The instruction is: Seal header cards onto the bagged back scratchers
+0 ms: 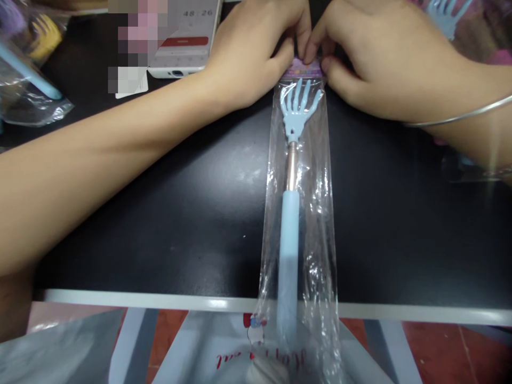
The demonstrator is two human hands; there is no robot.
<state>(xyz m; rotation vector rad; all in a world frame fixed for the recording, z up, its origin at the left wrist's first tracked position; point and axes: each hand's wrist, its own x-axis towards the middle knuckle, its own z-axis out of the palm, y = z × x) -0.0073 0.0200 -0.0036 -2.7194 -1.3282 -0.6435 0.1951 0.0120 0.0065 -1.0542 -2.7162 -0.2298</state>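
A light blue back scratcher (290, 224) with a hand-shaped head and a metal neck lies inside a clear plastic bag (316, 224). The bag runs toward me, its lower end hanging past the table edge. At its far end is a purple printed strip (302, 67). My left hand (256, 53) pinches the left side of this strip with bent fingers. On the strip's right side, my right hand (356, 53) presses with its thumb and fingers closed, close to the left fingertips. A silver bangle (460, 116) circles my right wrist.
Beyond my left forearm, a phone (180, 53) lies on the black table (180, 234). More bagged back scratchers, one with a blue handle (30, 72) and a yellow head (46, 36), lie at far left. Another blue scratcher head (446, 16) shows at far right.
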